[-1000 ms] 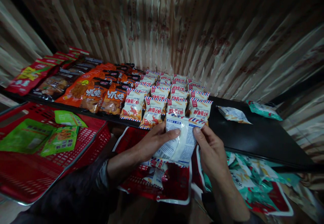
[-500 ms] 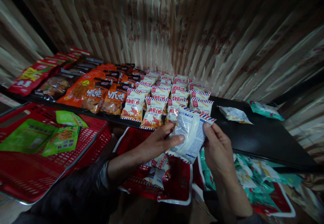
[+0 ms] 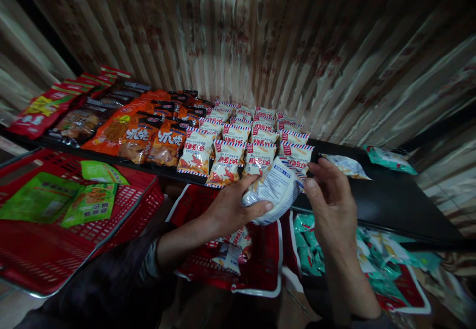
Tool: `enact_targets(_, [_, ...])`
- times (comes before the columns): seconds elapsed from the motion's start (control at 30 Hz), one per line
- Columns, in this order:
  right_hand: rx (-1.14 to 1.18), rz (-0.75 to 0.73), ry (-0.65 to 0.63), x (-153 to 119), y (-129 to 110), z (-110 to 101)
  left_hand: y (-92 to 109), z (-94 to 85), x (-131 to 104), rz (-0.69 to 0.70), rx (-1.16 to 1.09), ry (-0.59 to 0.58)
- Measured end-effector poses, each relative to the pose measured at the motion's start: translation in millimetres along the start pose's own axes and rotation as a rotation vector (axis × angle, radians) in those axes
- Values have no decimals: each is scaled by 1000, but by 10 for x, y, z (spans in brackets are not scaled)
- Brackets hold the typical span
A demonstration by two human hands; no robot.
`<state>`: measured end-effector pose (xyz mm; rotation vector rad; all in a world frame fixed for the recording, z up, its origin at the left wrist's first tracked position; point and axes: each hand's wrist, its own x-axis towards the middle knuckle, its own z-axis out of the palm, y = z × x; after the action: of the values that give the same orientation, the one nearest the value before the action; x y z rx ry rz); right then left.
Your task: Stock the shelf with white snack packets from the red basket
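Note:
My left hand [image 3: 230, 205] grips a white snack bag [image 3: 279, 185] by its left side, thumb across the printed back panel. The bag is tilted, in front of the rows of white snack bags with striped edges [image 3: 224, 165] standing on the black shelf [image 3: 390, 205]. Just right of the held bag, my right hand [image 3: 334, 205] is open, thumb and fingers apart, with nothing seen between them. Below my hands is a red basket [image 3: 266, 279] with a few snack bags [image 3: 227, 257] inside, partly hidden by my left arm.
Orange bags [image 3: 137, 140] and red bags [image 3: 40, 108] stand farther left on the shelf. A white bag [image 3: 345, 165] and a green bag [image 3: 389, 159] lie at right. Another red basket [image 3: 122, 220] holds green packets [image 3: 91, 202]. Green bags [image 3: 383, 279] fill a basket at lower right.
My right hand has let go of the bag's right edge and moved slightly right, fingers opening. The bag has tilted in my left hand, its lower edge swinging up.

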<state>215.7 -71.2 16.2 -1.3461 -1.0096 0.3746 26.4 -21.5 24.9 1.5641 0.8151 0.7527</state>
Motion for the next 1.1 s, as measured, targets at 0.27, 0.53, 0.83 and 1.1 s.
enact_targets(0.27, [-17,39,-208,4,-23,-19,-66,39,-48,15,152,-67])
enact_targets(0.53, [-53,77,-41,-34,-64,-13,-69,62,-84,49,135,-140])
enact_targets(0.83, [-47,97,28,-20,-110,-13,-3,81,-83,106,185,-238])
enact_targets(1.1, [-93,59,-2,0,-94,-36,-1,76,-95,52,180,-247])
